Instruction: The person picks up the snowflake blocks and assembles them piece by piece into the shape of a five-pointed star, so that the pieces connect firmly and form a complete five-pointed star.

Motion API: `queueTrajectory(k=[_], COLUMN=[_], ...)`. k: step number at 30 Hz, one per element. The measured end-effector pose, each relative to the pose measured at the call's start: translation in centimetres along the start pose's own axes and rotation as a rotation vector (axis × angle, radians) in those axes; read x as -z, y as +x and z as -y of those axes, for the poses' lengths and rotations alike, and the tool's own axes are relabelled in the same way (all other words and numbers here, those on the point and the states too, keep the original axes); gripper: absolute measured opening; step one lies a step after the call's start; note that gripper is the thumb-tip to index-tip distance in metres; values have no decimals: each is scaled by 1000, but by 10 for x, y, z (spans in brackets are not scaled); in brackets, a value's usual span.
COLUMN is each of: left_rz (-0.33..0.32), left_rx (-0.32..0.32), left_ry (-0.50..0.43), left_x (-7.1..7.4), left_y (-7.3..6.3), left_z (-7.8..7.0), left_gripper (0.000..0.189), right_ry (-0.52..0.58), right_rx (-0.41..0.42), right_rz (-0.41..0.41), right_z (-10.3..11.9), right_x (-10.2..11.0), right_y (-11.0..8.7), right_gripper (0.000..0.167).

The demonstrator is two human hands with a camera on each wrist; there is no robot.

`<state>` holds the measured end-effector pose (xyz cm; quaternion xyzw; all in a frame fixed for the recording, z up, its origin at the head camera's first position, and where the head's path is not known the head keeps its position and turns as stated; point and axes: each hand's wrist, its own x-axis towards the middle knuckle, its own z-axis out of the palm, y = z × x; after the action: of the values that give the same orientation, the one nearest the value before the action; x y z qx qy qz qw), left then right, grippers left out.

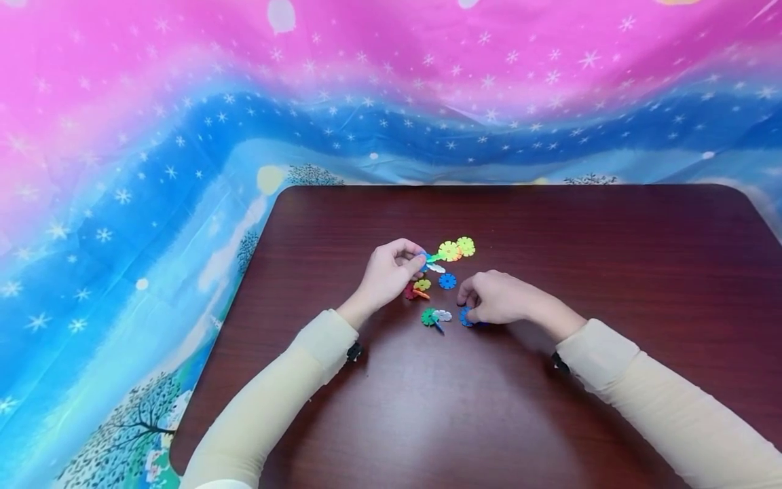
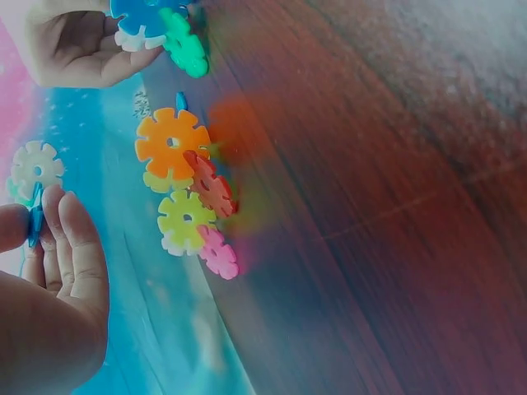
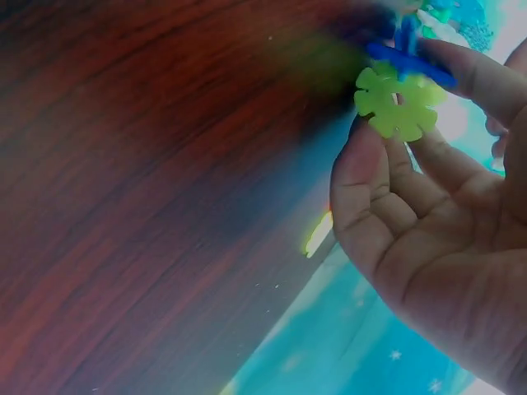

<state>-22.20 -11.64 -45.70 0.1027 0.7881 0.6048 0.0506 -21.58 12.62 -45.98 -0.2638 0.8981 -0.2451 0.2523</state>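
My left hand (image 1: 394,268) pinches a blue snowflake disc (image 2: 35,218) between thumb and fingers. Joined to that disc is a chain of notched plastic discs: a white one (image 1: 436,268), a green one and yellow discs (image 1: 449,251) reaching right. Lower on the table, my right hand (image 1: 504,297) has its thumb and fingertips around a blue snowflake disc (image 1: 466,316). A yellow-green disc (image 3: 397,100) shows joined beneath the blue one in the right wrist view. Just left of that hand lies a cluster with a green disc (image 1: 430,316), a white disc (image 1: 442,316) and a blue one.
Between the hands, a loose-looking blue disc (image 1: 447,281) lies on the dark wooden table (image 1: 611,244). Another cluster of yellow, red and orange discs (image 2: 173,142) sits below my left hand. A patterned pink and blue cloth (image 1: 391,115) hangs behind the table.
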Motion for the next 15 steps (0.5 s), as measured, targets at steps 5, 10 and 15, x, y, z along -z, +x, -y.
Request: queueTrajectory(k=[5, 10, 15], left_rz=[6, 39, 89], left_rx=[7, 11, 20], left_ry=[10, 31, 4], left_x=[-1, -2, -4], left_y=[0, -2, -4], left_z=[-1, -2, -4], left_gripper=[10, 11, 11], right_ry=[152, 284, 393], right_rx=[42, 33, 0], right_rz=[31, -13, -274], right_z=[-10, -21, -22], right_x=[6, 13, 29], right_y=[-6, -12, -17], right_gripper=[22, 20, 18])
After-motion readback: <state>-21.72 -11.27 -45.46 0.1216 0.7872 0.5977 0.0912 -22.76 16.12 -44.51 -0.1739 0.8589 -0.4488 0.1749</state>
